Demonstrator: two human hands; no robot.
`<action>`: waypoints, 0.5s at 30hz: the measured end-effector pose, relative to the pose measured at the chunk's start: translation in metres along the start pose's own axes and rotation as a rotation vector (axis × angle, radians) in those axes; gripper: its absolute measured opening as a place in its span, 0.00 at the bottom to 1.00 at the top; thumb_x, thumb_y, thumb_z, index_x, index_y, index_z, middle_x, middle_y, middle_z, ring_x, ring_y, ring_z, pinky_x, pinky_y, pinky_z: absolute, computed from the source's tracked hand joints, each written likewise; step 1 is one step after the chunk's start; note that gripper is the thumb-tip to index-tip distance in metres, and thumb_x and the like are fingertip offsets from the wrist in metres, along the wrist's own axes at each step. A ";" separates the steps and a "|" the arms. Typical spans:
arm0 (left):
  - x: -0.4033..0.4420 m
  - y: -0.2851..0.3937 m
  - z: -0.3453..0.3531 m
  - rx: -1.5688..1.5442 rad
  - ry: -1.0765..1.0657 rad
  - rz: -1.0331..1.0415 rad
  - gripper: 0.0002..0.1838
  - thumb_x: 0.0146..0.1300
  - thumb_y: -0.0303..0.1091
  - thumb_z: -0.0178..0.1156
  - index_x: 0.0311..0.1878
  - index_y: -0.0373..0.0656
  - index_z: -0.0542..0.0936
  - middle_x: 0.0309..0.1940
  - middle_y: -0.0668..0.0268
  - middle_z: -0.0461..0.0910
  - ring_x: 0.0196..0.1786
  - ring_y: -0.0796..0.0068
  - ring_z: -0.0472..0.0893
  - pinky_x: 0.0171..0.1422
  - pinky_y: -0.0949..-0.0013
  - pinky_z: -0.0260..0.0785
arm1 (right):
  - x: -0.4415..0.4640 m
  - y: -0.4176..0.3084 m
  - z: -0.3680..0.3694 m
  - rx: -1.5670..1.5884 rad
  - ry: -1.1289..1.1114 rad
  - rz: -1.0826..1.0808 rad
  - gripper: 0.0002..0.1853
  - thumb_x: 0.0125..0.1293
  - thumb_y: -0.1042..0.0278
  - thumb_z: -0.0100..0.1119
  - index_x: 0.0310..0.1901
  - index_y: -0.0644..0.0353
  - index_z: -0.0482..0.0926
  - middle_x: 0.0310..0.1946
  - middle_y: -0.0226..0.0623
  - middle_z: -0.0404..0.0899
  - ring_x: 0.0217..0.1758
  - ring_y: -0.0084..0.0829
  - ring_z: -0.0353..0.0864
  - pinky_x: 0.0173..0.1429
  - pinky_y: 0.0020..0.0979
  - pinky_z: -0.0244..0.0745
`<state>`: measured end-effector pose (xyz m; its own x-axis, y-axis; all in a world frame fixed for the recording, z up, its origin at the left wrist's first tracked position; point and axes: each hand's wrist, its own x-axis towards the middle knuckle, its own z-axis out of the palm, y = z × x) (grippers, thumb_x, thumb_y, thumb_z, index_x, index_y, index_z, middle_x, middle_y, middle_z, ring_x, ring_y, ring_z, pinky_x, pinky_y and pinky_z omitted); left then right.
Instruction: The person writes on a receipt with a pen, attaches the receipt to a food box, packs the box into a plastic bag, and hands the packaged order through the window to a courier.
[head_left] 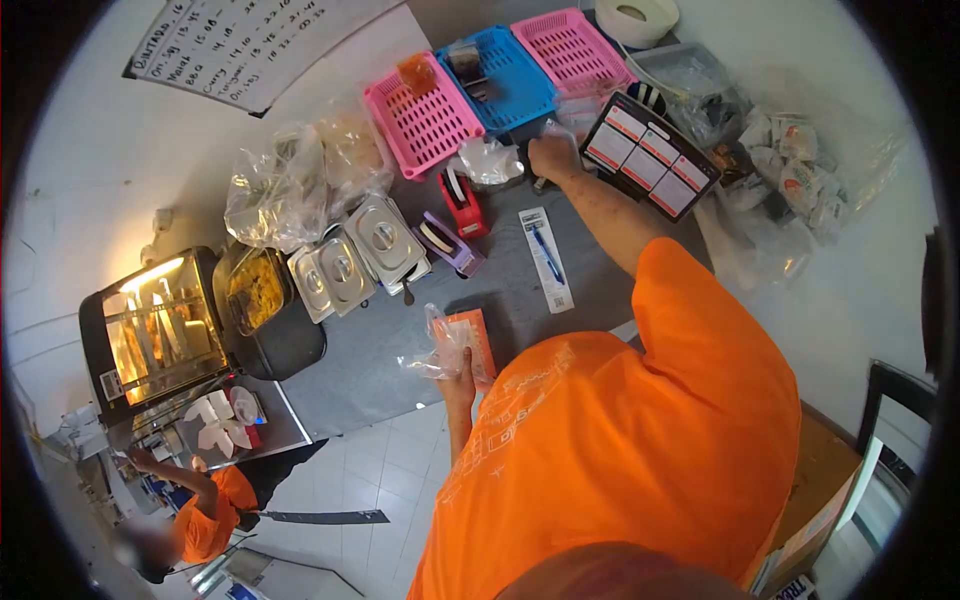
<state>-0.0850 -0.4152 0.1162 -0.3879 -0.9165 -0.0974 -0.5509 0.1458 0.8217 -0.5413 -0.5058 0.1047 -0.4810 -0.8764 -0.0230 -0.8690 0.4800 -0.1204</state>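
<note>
My left hand is closed around a crumpled clear plastic bag near the front edge of the counter. An orange printed packet is against the same hand, and the bag partly covers it. At the back, my right hand reaches in beside a tablet that shows red and white panels. Its fingers are curled, and a small shiny bit shows below them; what they grip is too small to tell. A white-and-clear plastic bundle lies just left of it. Between my hands is a blue pen in its package.
Red and purple tape dispensers stand by lidded metal pans. Pink and blue baskets line the back. A lit food warmer is at left; a co-worker in orange works beyond it.
</note>
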 end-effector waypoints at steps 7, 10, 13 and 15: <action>-0.002 -0.007 -0.022 -0.058 -0.185 -0.111 0.21 0.71 0.37 0.53 0.61 0.35 0.71 0.58 0.55 0.75 0.59 0.64 0.73 0.62 0.62 0.63 | 0.010 0.025 0.026 0.358 0.059 0.259 0.10 0.49 0.65 0.58 0.28 0.61 0.84 0.30 0.46 0.84 0.36 0.46 0.83 0.44 0.43 0.77; 0.003 -0.006 -0.039 -0.136 -0.336 -0.256 0.17 0.69 0.35 0.55 0.56 0.35 0.76 0.52 0.52 0.79 0.54 0.60 0.79 0.57 0.64 0.69 | -0.012 0.030 0.001 0.574 0.118 0.099 0.12 0.52 0.63 0.59 0.32 0.63 0.83 0.31 0.45 0.84 0.33 0.48 0.83 0.42 0.44 0.77; 0.004 -0.039 -0.045 0.057 -0.292 0.143 0.10 0.64 0.30 0.57 0.44 0.35 0.82 0.43 0.48 0.82 0.45 0.54 0.82 0.48 0.60 0.73 | -0.039 0.002 -0.017 0.983 0.274 0.109 0.09 0.56 0.67 0.60 0.34 0.64 0.80 0.28 0.41 0.84 0.29 0.37 0.84 0.37 0.36 0.77; 0.013 -0.021 -0.056 0.236 -0.345 0.203 0.08 0.62 0.28 0.58 0.40 0.36 0.82 0.39 0.48 0.82 0.42 0.51 0.82 0.44 0.58 0.73 | -0.076 -0.040 -0.051 1.358 0.122 0.090 0.05 0.57 0.71 0.61 0.33 0.63 0.79 0.26 0.39 0.83 0.28 0.28 0.83 0.35 0.31 0.76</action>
<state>-0.0366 -0.4507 0.1293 -0.7068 -0.6887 -0.1617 -0.5756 0.4269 0.6975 -0.4756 -0.4568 0.1617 -0.5978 -0.8016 -0.0045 -0.0710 0.0586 -0.9958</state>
